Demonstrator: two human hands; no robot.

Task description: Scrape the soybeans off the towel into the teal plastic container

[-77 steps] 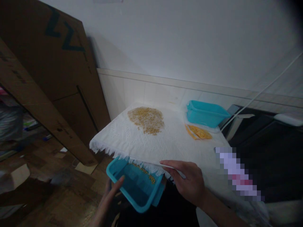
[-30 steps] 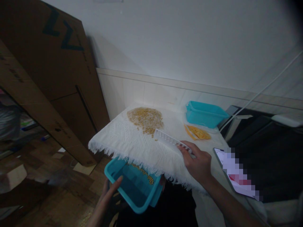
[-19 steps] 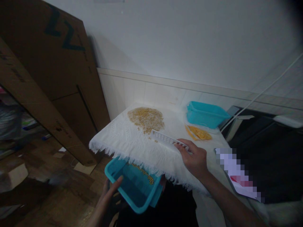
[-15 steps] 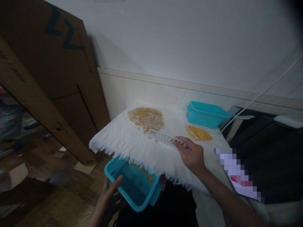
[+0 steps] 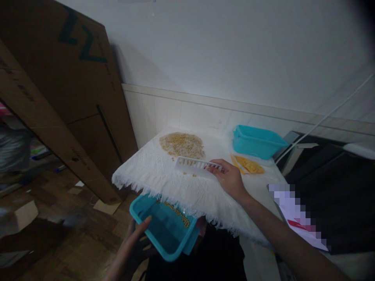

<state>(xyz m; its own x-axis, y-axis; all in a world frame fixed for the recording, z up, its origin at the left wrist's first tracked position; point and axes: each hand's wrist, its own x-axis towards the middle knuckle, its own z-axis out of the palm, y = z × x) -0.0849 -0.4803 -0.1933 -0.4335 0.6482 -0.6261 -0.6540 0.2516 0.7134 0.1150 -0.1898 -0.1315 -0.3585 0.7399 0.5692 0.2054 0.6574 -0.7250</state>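
Observation:
My right hand (image 5: pixel 231 179) grips one end of a long white plastic strip with slots (image 5: pixel 190 168), resembling a narrow tray. Its far end lies low over the white fringed cloth (image 5: pixel 152 168), just in front of a heap of yellowish beans mixed with paler grains (image 5: pixel 181 144). A few loose beans lie by the strip's near edge. Below the cloth's front edge, my left hand (image 5: pixel 135 238) holds a blue plastic basin (image 5: pixel 162 230), thumb over its rim. Beans line the basin's far side; the fringe hides part of that rim.
Another blue basin (image 5: pixel 258 144) stands at the table's back right, with a yellow packet (image 5: pixel 249 164) before it. Farther right are a dark object (image 5: pixel 336 210) and a white cable (image 5: pixel 325 113). A tall cardboard box (image 5: pixel 88 97) stands left, the wall behind.
My right hand has moved the white strip slightly left and turned it, so its slotted side shows more. The basin in my left hand stays nearly in place.

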